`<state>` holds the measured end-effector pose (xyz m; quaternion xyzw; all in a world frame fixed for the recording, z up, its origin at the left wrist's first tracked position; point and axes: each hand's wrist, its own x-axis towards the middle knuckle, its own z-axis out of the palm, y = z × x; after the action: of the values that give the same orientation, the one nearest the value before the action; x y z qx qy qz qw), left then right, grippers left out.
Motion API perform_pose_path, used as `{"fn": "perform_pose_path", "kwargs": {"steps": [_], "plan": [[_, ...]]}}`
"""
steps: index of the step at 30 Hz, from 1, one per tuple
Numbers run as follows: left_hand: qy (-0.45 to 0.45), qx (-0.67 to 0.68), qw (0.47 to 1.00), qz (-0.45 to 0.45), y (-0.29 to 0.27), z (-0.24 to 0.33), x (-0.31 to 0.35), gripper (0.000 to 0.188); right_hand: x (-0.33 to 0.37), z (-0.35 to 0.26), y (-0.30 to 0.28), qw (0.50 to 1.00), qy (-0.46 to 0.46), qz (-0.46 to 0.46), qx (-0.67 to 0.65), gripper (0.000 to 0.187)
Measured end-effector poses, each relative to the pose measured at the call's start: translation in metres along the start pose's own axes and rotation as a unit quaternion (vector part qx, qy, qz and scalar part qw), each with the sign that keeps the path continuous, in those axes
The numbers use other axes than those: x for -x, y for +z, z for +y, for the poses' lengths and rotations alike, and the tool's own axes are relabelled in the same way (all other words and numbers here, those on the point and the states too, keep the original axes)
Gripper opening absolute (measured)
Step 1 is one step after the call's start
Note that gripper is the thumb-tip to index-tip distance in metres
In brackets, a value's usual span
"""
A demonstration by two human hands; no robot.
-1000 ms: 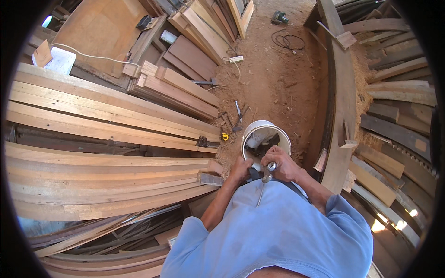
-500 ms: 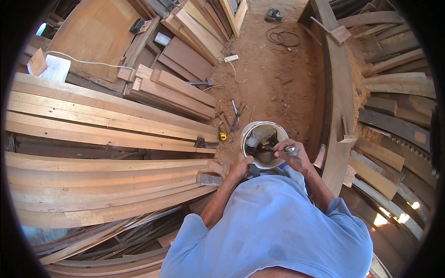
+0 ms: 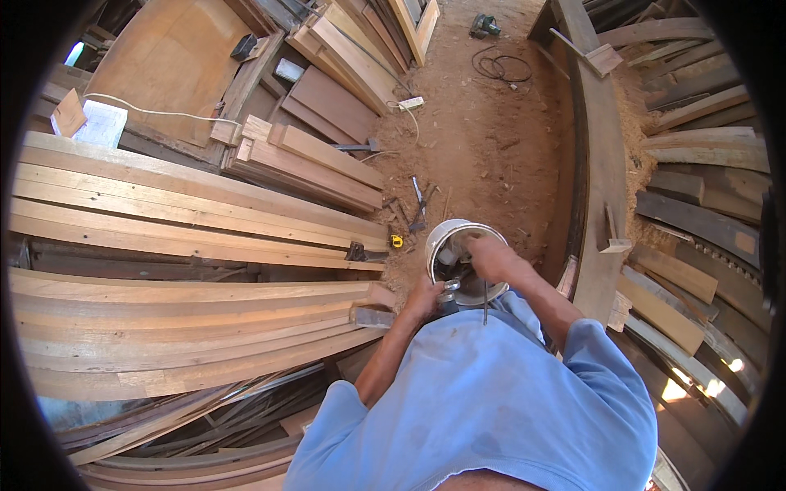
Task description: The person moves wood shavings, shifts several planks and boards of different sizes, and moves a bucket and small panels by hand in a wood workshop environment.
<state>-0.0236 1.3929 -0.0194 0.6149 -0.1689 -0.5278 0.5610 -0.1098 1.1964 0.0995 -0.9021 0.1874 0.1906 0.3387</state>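
A white bucket (image 3: 431, 255) stands close against my body, with pale and dark items inside that I cannot make out singly. My left hand (image 3: 426, 296) is closed at its near left rim, and a small silver metal piece (image 3: 449, 286) shows at its fingers. From above, my right hand (image 3: 494, 259) reaches over the bucket's opening, its fingertips partly hidden. A thin dark rod (image 3: 485, 304) juts from under this hand toward my shirt, and the hand appears closed on it.
Long planks (image 3: 196, 221) are stacked at the left. A yellow tape measure (image 3: 397, 241) and a hammer-like tool (image 3: 420, 202) lie on the dirt floor. Along the right runs a long upright board (image 3: 596, 188). A green power tool (image 3: 484, 26) with a dark cord lies far ahead.
My right hand has moved forward and left over the bucket's opening. The thin rod now shows beneath it. The silver piece once at my right hand is gone from there; one shows by my left fingers.
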Motion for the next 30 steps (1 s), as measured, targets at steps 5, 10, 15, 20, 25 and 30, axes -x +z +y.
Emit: {"fn": "perform_pose_path", "kwargs": {"steps": [5,10,15,20,25,30], "plan": [[-0.074,-0.085,0.993,-0.033,0.002,0.023,0.011,0.037,-0.024,0.005,0.039,0.987,0.006,0.119,0.106,0.029],[0.048,-0.032,0.998,-0.032,-0.006,-0.007,0.007,0.042,0.001,-0.017,0.018,0.992,-0.016,0.097,0.082,0.035],[0.022,-0.088,0.996,0.026,-0.005,0.004,0.011,0.039,0.051,-0.042,-0.031,0.981,-0.02,0.188,-0.054,0.041],[0.011,0.0,0.998,0.069,-0.006,-0.004,0.012,0.046,0.078,-0.026,-0.08,0.945,0.005,0.26,-0.197,0.048],[0.021,0.048,0.998,0.045,-0.007,0.003,0.014,0.042,0.091,-0.023,-0.09,0.943,0.007,0.273,-0.191,0.045],[0.001,0.083,0.996,0.013,-0.014,-0.001,0.016,0.041,0.084,-0.025,-0.074,0.944,0.004,0.222,-0.244,0.046]]}}
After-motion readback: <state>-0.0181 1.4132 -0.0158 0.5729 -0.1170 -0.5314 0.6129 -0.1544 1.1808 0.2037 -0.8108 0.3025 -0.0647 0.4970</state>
